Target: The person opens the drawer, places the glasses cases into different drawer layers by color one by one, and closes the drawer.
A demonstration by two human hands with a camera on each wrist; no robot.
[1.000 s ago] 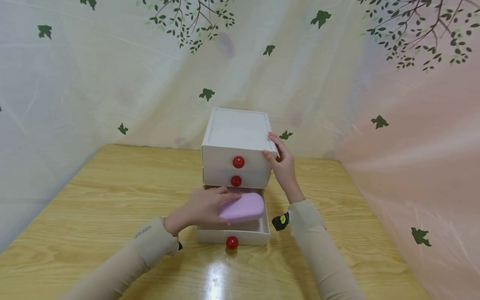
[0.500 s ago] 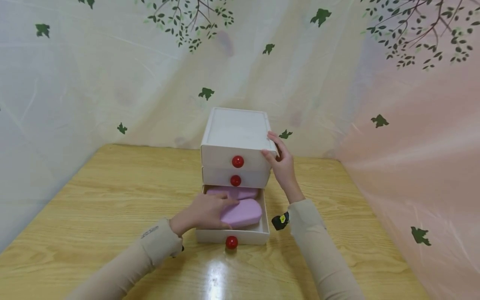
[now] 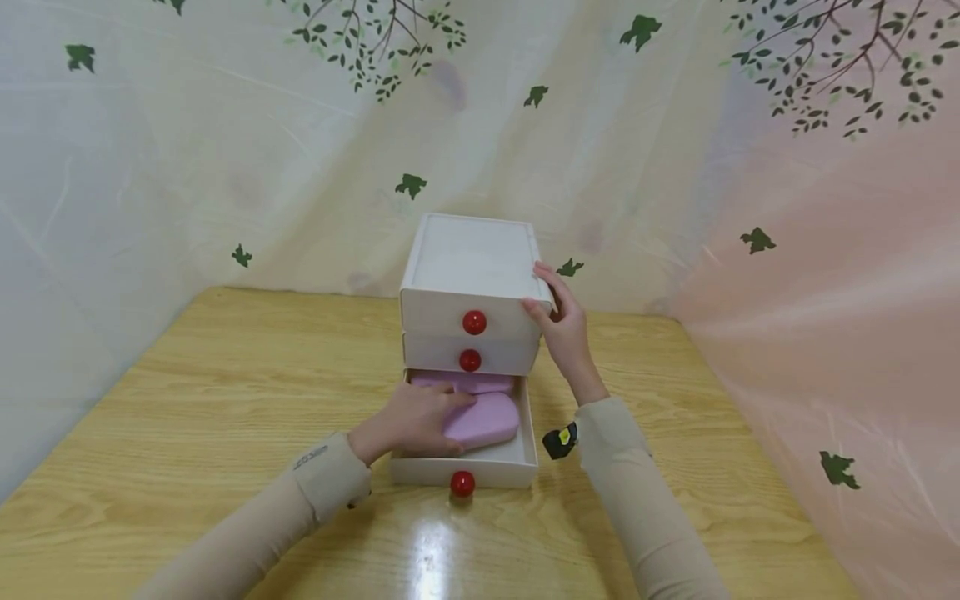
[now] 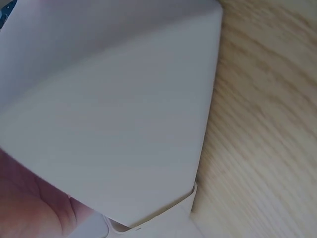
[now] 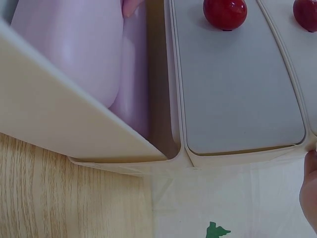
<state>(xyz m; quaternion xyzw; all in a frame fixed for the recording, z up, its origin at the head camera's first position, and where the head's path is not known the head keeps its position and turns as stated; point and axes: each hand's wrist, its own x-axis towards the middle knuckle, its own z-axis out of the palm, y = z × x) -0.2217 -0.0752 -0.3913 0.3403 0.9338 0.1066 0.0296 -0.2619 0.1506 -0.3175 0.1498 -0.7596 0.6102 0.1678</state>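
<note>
A white drawer unit with red knobs stands on the table, its bottom drawer pulled out. Inside that drawer, my left hand grips a smooth purple rounded case, fingers over its top and thumb at the near side. A second purple case lies behind it, partly under the upper drawers. The right wrist view shows the held case against the other case. My right hand holds the unit's top right front corner. In the left wrist view the drawer's side wall hides the cases.
The upper two drawers, with red knobs, are closed. The wooden table extends around the unit. A cloth backdrop with printed leaves hangs behind and at the sides. A black wrist device sits by the right sleeve.
My left hand has lowered the purple case into the drawer and shifted it slightly left. The second case behind has come into view. The right hand keeps its place on the unit.
</note>
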